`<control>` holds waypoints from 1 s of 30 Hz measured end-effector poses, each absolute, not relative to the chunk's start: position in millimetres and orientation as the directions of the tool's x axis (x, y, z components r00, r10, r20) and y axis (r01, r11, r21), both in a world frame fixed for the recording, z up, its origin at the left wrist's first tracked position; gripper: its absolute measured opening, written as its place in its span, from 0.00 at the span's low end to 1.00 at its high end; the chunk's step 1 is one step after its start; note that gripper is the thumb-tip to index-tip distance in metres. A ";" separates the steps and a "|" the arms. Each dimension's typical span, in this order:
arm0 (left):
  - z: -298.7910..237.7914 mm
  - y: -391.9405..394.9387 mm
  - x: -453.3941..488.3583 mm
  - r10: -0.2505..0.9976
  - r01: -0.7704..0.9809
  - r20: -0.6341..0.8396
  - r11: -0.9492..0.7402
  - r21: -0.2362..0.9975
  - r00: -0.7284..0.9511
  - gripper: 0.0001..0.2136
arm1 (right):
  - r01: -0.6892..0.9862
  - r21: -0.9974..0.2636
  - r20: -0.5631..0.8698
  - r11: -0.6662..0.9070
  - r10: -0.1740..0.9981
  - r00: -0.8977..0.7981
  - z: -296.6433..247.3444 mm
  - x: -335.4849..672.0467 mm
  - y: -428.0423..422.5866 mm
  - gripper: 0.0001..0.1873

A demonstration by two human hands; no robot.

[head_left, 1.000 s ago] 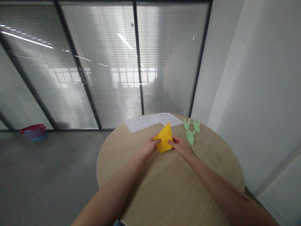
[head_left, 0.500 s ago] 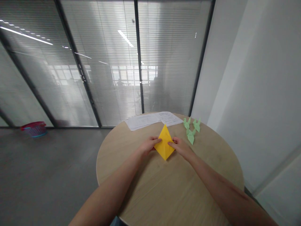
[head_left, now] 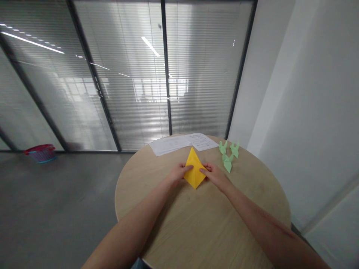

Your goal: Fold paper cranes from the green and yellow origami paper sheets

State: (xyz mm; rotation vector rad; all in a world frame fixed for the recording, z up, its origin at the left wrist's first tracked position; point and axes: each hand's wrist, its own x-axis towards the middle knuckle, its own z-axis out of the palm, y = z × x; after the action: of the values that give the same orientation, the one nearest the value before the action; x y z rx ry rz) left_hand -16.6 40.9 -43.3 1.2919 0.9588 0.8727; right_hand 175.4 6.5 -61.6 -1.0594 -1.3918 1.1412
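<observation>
A yellow sheet of origami paper (head_left: pixel 195 175), folded into a kite-like diamond, is held between my two hands above the round wooden table. My left hand (head_left: pixel 178 173) pinches its left corner, with the thumb lying across the front. At the right corner, my right hand (head_left: pixel 212 172) grips it the same way, thumb in front and fingers behind. The fingers behind the paper are partly hidden. Just beyond my right hand stand three light green folded paper figures (head_left: pixel 227 163), apart from it.
White printed sheets (head_left: pixel 171 145) lie at the far edge of the round table (head_left: pixel 196 231). Behind it is a glass partition with blinds (head_left: pixel 137 119). A white wall (head_left: pixel 311 123) rises on the right. A red and blue basket (head_left: pixel 42 154) sits on the floor at left.
The yellow paper has tilted slightly, its top point moving left and its lower point shifting a little left and up. Both hands keep their hold.
</observation>
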 end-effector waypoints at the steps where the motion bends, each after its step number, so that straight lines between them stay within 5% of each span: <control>1: -43.9 43.0 -17.6 0.938 0.004 -0.075 0.078 0.997 0.338 0.20 | 0.040 -0.985 0.166 0.170 0.982 -0.086 -62.0 176.2 7.5 0.16; 17: -41.8 40.8 -12.7 0.950 0.063 0.071 -0.094 0.994 0.303 0.17 | 0.250 -0.922 0.302 0.295 0.953 -0.013 -60.5 174.3 6.7 0.16; 30: -40.0 40.7 -13.6 0.935 0.066 0.063 -0.092 0.994 0.349 0.20 | 0.173 -0.938 0.291 0.299 0.954 -0.072 -59.5 169.5 4.3 0.18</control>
State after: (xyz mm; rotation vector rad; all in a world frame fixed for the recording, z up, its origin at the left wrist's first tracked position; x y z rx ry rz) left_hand -13.6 40.7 -40.0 1.4734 0.9607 0.9576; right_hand 169.5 4.3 -59.5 -1.0877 -1.5025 0.9219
